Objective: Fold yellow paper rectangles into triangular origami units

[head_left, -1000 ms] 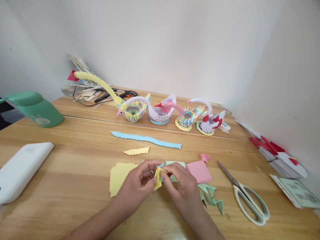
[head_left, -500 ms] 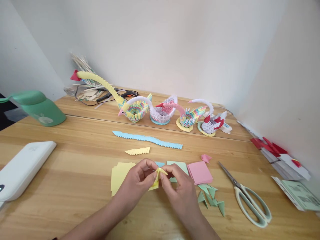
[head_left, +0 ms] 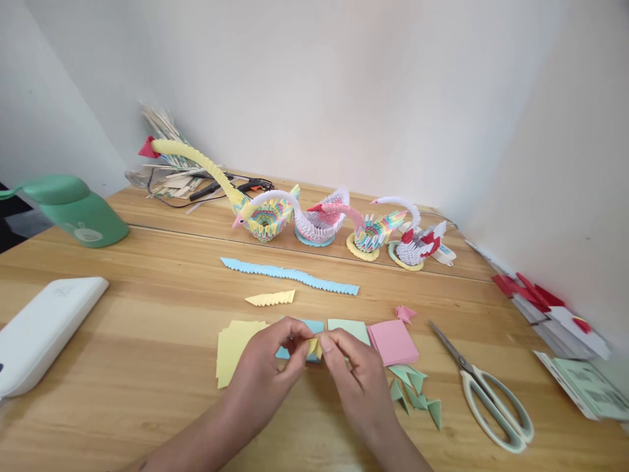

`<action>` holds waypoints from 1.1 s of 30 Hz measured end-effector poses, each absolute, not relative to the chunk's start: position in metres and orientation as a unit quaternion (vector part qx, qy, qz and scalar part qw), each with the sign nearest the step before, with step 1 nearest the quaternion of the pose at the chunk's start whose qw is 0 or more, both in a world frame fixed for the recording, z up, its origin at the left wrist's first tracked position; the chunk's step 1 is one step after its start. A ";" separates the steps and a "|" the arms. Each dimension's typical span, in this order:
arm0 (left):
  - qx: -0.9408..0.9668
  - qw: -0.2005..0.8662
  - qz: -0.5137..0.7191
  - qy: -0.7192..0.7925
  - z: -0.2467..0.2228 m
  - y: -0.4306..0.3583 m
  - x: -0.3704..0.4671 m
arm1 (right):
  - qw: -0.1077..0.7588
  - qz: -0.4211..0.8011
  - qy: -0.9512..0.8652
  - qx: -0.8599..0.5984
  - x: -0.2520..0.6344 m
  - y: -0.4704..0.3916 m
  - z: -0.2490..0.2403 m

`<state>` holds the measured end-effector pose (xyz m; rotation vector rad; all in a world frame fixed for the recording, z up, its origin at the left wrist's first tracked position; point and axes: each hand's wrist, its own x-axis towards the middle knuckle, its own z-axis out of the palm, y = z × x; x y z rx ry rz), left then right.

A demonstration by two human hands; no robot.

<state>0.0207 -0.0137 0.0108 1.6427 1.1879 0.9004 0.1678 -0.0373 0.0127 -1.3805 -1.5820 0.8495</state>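
Observation:
Between the fingertips of both hands is a small folded piece of yellow paper [head_left: 314,348], partly covered by the fingers. My left hand [head_left: 268,367] pinches its left side, and my right hand [head_left: 354,370] pinches its right. Behind the left hand lies a stack of yellow paper sheets [head_left: 233,351]. Blue paper [head_left: 314,326] shows just beyond the fingers, with light green paper [head_left: 350,328] beside it. A pink paper stack [head_left: 394,342] is to the right of my right hand, and several folded green paper triangles [head_left: 417,396] lie in front of it.
Scissors [head_left: 474,380] lie at right. Farther back are a yellow folded strip [head_left: 270,298], a long blue one [head_left: 289,274] and several paper swans [head_left: 319,226]. A white power bank [head_left: 52,334] and a green container [head_left: 83,213] stand left. A pink folded piece [head_left: 405,314] sits behind the pink stack.
The yellow paper has become smaller and more compact, its lower flap no longer hanging down. Both hands have shifted slightly, still pinching it, and more of the blue paper shows.

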 end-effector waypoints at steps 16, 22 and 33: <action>0.661 0.422 0.367 0.500 0.009 -0.013 0.018 | 0.490 0.562 -0.444 -0.497 0.169 -0.030 -0.003; 0.679 0.412 0.366 0.486 0.012 -0.013 0.019 | 0.488 0.555 -0.454 -0.498 0.170 -0.030 -0.002; 0.709 0.393 0.347 0.471 0.010 -0.015 0.019 | 0.468 0.251 -0.637 -0.559 0.165 -0.037 0.006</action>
